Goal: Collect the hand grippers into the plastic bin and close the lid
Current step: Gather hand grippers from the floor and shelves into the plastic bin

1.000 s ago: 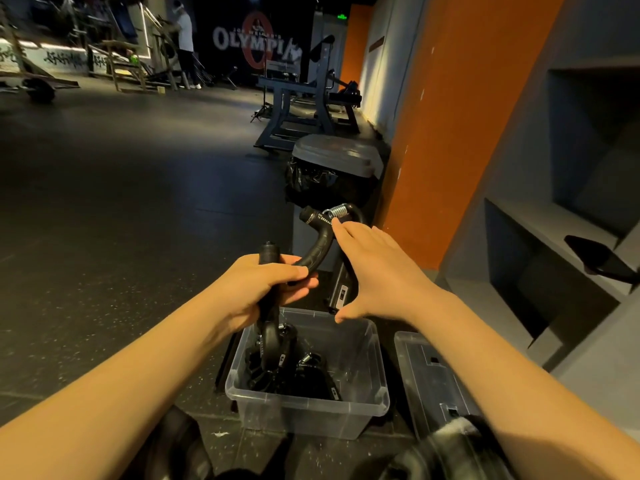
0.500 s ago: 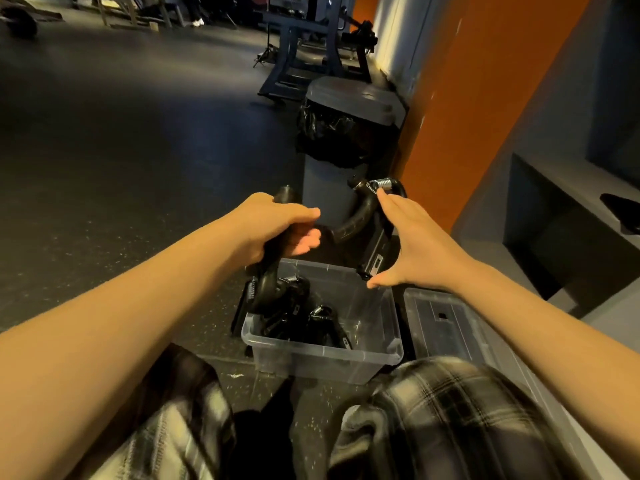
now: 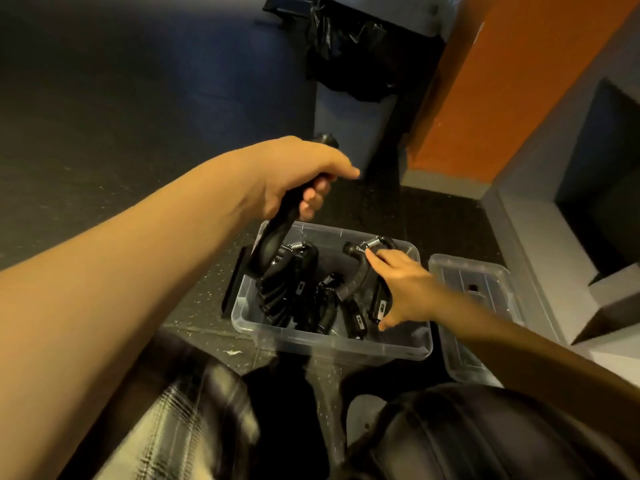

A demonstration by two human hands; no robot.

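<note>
Left hand (image 3: 294, 178) wraps one hand gripper (image 3: 273, 244), right hand (image 3: 405, 289) flat-fingered on second hand gripper (image 3: 353, 275), both at open plastic bin (image 3: 332, 344) for drop-in.

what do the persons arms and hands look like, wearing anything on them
The left hand and right hand are both bare: no gloves, rings, watch or wristbands show. Both forearms are uncovered to the frame edge, with no sleeve in view. No tattoos or markings can be made out in the dim light.
</note>
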